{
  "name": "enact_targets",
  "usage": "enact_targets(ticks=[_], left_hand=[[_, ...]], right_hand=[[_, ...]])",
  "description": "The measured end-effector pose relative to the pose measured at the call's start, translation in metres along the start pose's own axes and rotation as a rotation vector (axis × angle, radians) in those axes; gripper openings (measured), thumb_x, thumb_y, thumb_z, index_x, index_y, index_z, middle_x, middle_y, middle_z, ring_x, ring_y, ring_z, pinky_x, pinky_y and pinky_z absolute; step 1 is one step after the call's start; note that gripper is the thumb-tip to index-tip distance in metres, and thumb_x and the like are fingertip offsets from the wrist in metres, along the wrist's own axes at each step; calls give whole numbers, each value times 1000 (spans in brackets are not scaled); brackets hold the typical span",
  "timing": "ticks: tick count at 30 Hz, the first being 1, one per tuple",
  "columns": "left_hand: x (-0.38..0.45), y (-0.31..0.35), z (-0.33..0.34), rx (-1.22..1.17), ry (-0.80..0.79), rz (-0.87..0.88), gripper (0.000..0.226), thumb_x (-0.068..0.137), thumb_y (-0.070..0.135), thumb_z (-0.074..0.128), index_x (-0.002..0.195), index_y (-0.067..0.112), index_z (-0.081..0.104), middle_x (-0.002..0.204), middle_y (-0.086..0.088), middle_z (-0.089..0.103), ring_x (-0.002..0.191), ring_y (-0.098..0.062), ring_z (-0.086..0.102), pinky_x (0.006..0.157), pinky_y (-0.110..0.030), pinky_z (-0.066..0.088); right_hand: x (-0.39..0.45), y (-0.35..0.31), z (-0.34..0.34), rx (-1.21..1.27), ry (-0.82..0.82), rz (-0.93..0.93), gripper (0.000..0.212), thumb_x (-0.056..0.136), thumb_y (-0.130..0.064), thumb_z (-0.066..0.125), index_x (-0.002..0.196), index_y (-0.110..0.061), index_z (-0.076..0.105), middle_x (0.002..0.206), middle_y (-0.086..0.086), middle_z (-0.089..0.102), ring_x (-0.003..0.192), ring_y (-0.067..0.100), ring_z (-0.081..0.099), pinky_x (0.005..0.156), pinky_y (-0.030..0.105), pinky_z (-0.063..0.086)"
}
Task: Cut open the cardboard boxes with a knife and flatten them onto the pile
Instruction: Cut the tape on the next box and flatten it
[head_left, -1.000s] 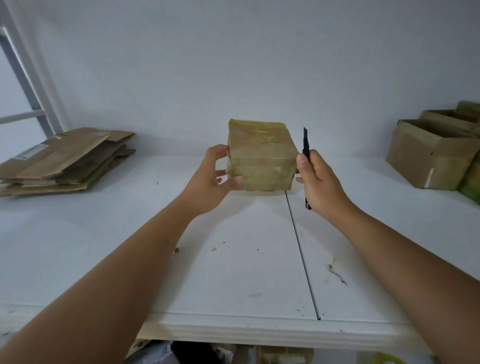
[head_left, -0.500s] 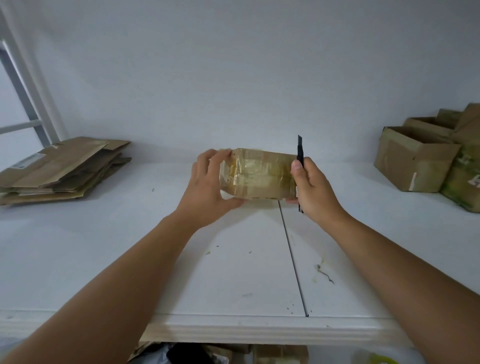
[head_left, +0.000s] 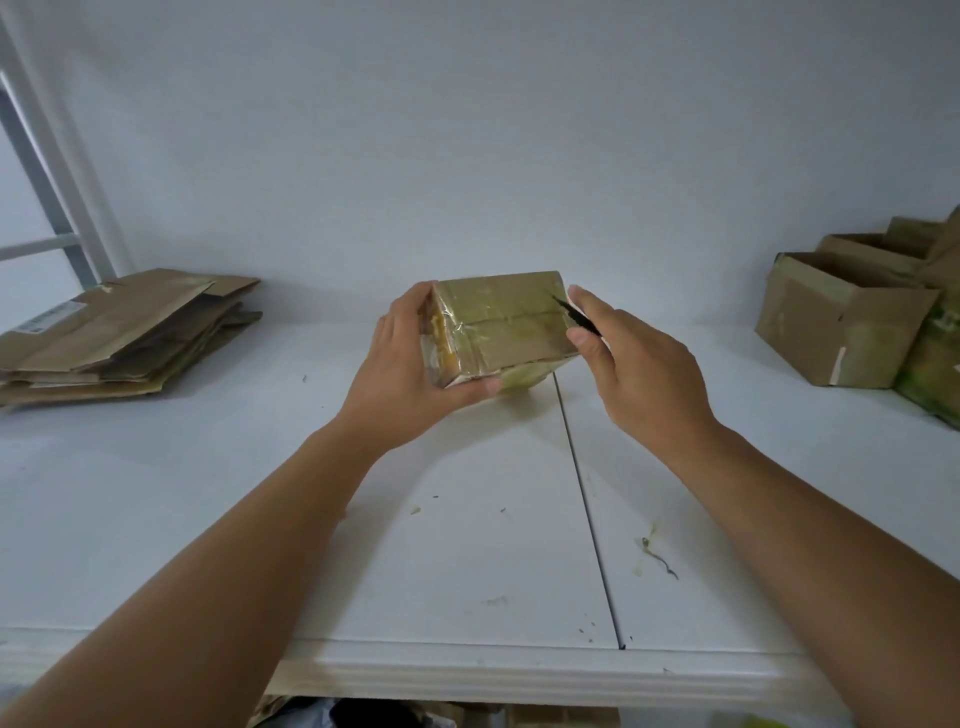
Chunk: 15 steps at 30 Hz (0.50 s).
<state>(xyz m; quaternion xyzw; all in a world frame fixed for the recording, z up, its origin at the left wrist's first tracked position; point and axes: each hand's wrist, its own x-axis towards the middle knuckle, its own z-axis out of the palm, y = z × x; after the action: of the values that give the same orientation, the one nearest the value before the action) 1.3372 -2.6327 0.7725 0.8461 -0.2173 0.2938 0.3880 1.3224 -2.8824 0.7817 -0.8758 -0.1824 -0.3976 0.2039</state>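
At the centre of the frame I hold one small taped cardboard box (head_left: 501, 325), tilted, with its lower right corner close to the white counter (head_left: 467, 545); I cannot tell whether it touches. Its flaps are sealed under glossy tape, so nothing of its contents shows. My left hand (head_left: 415, 364) grips the box's left end, the fingers wrapped over the far side and the thumb curled under the near bottom edge. My right hand (head_left: 634, 369) is just right of the box and pinches a slim black knife (head_left: 574, 318) between thumb and forefinger, the blade slanting up and left with its tip against the taped top face near the right edge. At the left of the frame lies one pile of flattened cardboard (head_left: 124, 335), several sheets stacked, the top one bearing a white label. At the right edge stands a cluster of unflattened boxes (head_left: 852, 322): I count at least three, though the frame cuts them off. The nearest stands open at the top, and its inside is hidden from this angle. A few small scraps and crumbs lie scattered on the counter in the lower middle of the frame.
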Motion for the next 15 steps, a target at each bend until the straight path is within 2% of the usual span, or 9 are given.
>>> enact_targets(ticks=[2,3,6,8,12,15], left_hand=[[1,0,0,-9,-15,-2,108,62,69,78,146,29,25,140,15,41,130,-6,41,106,-32,41],[1,1,0,-5,-16,4,108,62,68,78,147,28,24,140,15,42,130,-8,42,107,-35,42],[0,6,3,24,-7,36,109,59,71,76,146,36,21,136,22,38,125,-1,39,99,-18,36],[-1,10,3,47,0,69,110,58,72,74,148,36,21,132,23,36,120,3,36,99,-18,33],[-2,17,2,110,9,138,112,59,71,73,150,23,30,130,15,39,118,-8,40,105,-38,40],[-2,18,1,137,14,147,111,60,71,73,150,22,31,131,13,40,121,-14,42,106,-44,40]], right_hand=[[1,-4,-4,-32,15,-29,46,101,-48,27,131,-24,53,94,-2,60,76,26,59,61,39,52],[0,-6,-5,-49,19,-58,48,101,-48,26,125,-20,56,92,-1,57,71,27,56,57,39,51],[-2,-14,-6,-109,46,-167,39,101,-41,36,113,-15,64,94,3,56,67,25,54,48,32,46],[-2,-18,-5,-128,50,-221,35,101,-37,41,109,-15,66,93,3,57,71,23,54,47,29,43],[-2,-23,-3,-109,49,-324,33,100,-34,48,118,-16,69,91,4,63,70,26,60,44,36,49],[-3,-23,-3,-110,40,-338,33,99,-33,53,127,-20,66,89,4,63,63,23,58,41,33,47]])
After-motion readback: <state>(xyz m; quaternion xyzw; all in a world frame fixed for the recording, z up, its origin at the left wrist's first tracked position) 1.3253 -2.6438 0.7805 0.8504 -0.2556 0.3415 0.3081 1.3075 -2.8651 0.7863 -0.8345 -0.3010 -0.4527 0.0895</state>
